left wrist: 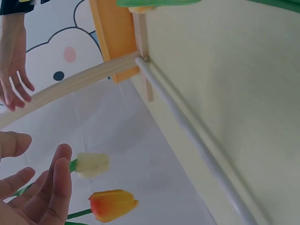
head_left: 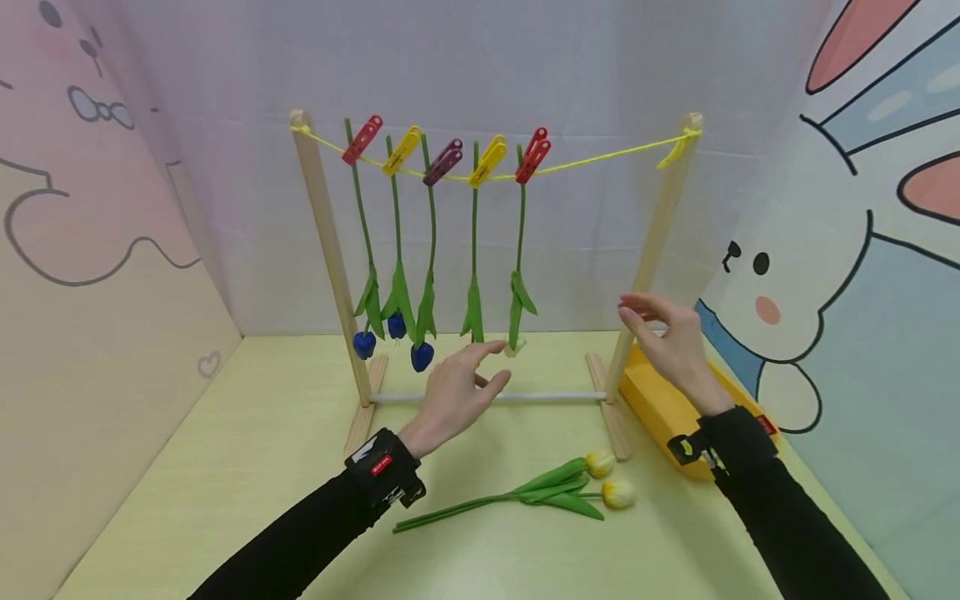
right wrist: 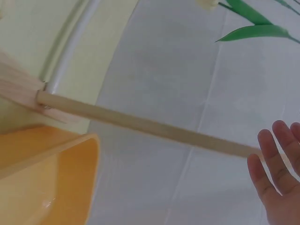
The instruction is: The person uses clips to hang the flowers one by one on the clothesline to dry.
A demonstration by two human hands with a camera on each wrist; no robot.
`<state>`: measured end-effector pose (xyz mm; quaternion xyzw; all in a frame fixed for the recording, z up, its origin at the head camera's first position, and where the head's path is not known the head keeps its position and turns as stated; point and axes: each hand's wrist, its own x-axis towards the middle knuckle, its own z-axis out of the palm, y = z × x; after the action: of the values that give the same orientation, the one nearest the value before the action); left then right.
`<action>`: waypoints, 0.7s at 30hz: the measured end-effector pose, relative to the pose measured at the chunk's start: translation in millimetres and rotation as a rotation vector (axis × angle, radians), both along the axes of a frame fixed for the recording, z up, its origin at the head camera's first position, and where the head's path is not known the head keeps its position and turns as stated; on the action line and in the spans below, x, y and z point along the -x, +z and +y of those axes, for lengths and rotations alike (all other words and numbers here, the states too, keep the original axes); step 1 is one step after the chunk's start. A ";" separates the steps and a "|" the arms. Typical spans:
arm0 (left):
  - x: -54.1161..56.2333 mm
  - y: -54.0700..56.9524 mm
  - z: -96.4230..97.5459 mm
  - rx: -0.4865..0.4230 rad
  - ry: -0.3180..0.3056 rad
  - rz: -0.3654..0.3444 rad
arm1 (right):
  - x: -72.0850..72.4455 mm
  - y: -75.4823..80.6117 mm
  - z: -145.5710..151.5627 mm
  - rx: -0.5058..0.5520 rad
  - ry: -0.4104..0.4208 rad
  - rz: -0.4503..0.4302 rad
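Observation:
My left hand (head_left: 457,392) hovers in front of the hanging tulips, its fingers relaxed and holding nothing. Close to it in the left wrist view are a cream tulip (left wrist: 93,164) and an orange-yellow tulip (left wrist: 112,205); in the head view this hand hides the orange one's bloom. Over by the rack's right post (head_left: 656,233) my right hand (head_left: 667,342) is raised, fingers loosely bent, with nothing in it. Three blue tulips (head_left: 422,357) hang head down at the left. Red, yellow and purple clothespins (head_left: 443,162) clip the stems to a yellow string (head_left: 600,157).
Two yellow-white tulips (head_left: 618,493) lie on the table in front of the rack, stems pointing left. A yellow bin (head_left: 660,408) stands at the right, partly behind my right forearm. A pale rod (head_left: 547,397) joins the rack's wooden feet (head_left: 611,417) low down.

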<state>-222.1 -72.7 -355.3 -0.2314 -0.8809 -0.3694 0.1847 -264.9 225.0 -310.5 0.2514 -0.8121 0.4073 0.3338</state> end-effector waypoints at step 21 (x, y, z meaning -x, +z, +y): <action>-15.8 -62.9 -35.5 0.109 0.076 -0.225 | -28.1 -69.4 125.3 -0.579 -0.194 -0.605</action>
<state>-206.3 -108.3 -418.3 -0.1645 -0.9230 -0.3373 0.0856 -236.8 350.3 -379.9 0.1266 -0.9740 0.1848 0.0331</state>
